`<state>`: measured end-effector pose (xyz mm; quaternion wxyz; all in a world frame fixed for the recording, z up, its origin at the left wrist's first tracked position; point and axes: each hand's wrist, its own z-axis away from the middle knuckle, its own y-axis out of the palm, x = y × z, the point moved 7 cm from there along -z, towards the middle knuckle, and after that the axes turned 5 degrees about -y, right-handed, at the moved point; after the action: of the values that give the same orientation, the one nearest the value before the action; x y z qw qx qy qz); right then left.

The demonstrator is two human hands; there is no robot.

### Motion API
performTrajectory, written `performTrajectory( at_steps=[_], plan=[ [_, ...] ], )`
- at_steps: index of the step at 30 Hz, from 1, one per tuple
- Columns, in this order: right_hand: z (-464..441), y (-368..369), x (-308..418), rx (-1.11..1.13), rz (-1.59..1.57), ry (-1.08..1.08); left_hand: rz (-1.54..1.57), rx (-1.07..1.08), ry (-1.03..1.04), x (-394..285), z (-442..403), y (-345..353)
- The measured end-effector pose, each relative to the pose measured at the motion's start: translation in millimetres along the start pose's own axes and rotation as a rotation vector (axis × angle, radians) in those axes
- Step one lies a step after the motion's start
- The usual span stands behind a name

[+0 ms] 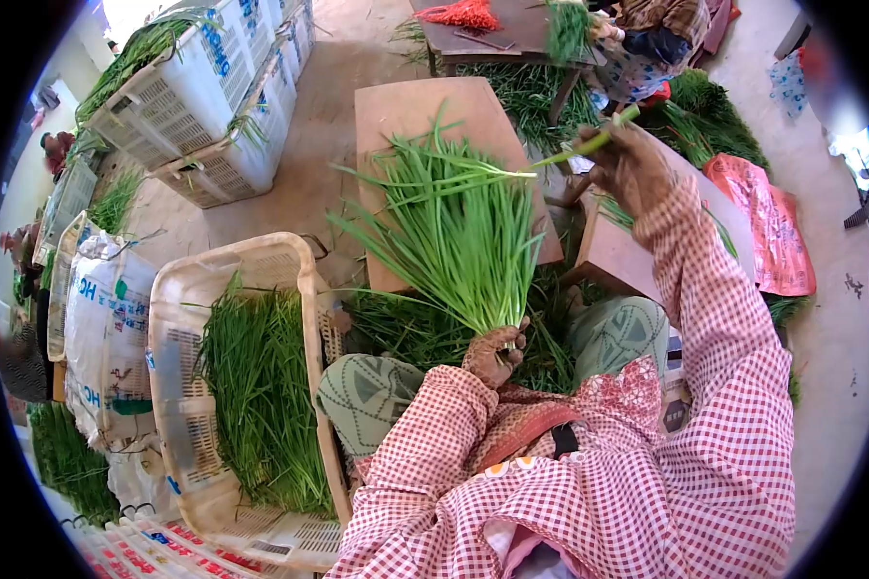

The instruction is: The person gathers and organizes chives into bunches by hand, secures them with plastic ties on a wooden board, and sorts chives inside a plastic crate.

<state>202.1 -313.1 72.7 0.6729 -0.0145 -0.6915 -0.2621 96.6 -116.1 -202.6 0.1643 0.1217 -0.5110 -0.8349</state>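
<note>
My left hand (pixel 497 355) is closed round the lower ends of a bunch of garlic chives (pixel 463 227), held above my lap. The long green leaves fan out away from me over a brown board (pixel 425 101). One pale stalk lies crosswise near the leaf tips. My right hand (pixel 628 164) is raised to the right of the board, its fingers closed on a thin green stalk (pixel 589 145). The stalk's narrow end points left toward the bunch, and its thicker end sticks out beyond the fingers. Part of it is hidden by the hand.
A plastic basket of chives (pixel 309 259) stands at my left. White crates (pixel 179 106) are stacked at the back left. More chives lie by my knees. At right are a small stool-like box (pixel 705 217) and a red sack (pixel 765 227). Another person (pixel 661 39) sits by a table (pixel 492 43).
</note>
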Motion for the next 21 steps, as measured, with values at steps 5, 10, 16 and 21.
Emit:
performTrajectory(
  at_steps=[5, 10, 16, 21],
  plan=[
    [99, 5, -46, 0.159, -0.169, 0.145, 0.203, 0.184, 0.058, -1, 1, 9],
    [144, -34, -136, -0.056, 0.355, 0.388, 0.11, 0.261, 0.078, -2, -1, 11],
    [146, -18, -165, 0.513, 1.176, 0.375, -0.089, -0.053, 0.059, -1, 6, -1],
    [139, -24, -169, 0.252, 0.752, 0.443, -0.314, -0.082, 0.032, -4, 2, -14]
  ],
)
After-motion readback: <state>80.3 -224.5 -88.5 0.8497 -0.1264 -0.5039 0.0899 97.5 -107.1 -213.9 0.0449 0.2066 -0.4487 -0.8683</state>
